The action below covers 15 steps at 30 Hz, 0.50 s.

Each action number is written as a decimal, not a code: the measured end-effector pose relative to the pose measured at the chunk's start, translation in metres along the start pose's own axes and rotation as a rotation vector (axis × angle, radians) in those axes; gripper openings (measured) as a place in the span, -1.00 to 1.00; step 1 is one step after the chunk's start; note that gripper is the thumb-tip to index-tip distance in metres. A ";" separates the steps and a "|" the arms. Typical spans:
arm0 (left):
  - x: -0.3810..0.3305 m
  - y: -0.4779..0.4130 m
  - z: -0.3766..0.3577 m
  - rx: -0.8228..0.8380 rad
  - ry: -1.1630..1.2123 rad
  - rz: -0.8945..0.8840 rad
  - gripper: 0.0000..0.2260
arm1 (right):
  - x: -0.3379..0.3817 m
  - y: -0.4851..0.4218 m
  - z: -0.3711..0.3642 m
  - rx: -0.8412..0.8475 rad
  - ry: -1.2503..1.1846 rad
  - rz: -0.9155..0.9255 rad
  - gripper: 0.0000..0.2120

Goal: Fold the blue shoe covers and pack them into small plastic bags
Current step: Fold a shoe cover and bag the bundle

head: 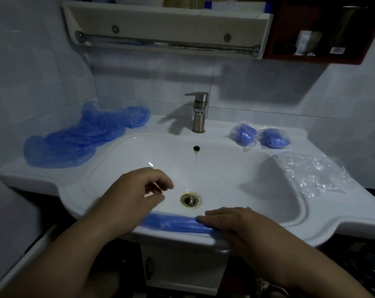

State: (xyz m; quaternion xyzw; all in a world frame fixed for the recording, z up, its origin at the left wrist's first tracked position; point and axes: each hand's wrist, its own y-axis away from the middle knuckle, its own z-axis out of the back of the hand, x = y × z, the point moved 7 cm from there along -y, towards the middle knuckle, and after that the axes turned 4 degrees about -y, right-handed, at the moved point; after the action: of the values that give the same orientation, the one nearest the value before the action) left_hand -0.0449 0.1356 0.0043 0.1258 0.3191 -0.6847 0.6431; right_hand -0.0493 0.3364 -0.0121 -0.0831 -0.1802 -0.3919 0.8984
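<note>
Done: two clear plastic bags stuffed with blue covers (259, 136) | In hand: flattened blue shoe cover (171, 223) on white sink rim (311, 227), right hand (229, 220) pressing flat, left hand (137, 190) loosely curled, empty | Left: heap of loose blue covers (79, 140), empty clear bags (315, 175)

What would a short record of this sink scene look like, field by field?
Place: white sink with faucet
Left hand: fingers loosely curled over the basin, holding nothing
Right hand: flat on a blue shoe cover lying as a narrow strip on the front rim
Unfolded covers: heaped back left
Packed bags: two, back right
Empty plastic bags: right ledge
</note>
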 end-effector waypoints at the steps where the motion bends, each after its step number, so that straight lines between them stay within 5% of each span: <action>1: -0.008 0.001 -0.005 0.051 0.003 -0.062 -0.76 | -0.001 -0.002 0.000 0.011 0.017 0.015 -0.64; 7: -0.040 0.013 -0.029 0.294 0.102 -0.300 -0.74 | 0.000 -0.013 0.007 -0.181 0.129 0.006 -0.57; 11: -0.050 0.021 -0.039 0.314 -0.098 -0.378 -0.79 | 0.002 -0.004 0.022 -0.416 0.082 -0.043 -0.54; 15: -0.053 0.022 -0.045 0.307 -0.126 -0.399 -0.79 | 0.013 0.007 0.025 -0.364 -0.101 0.109 -0.69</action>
State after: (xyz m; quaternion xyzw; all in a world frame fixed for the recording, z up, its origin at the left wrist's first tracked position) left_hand -0.0268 0.2055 -0.0049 0.1135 0.1892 -0.8448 0.4874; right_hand -0.0424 0.3397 0.0154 -0.2732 -0.1464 -0.3643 0.8782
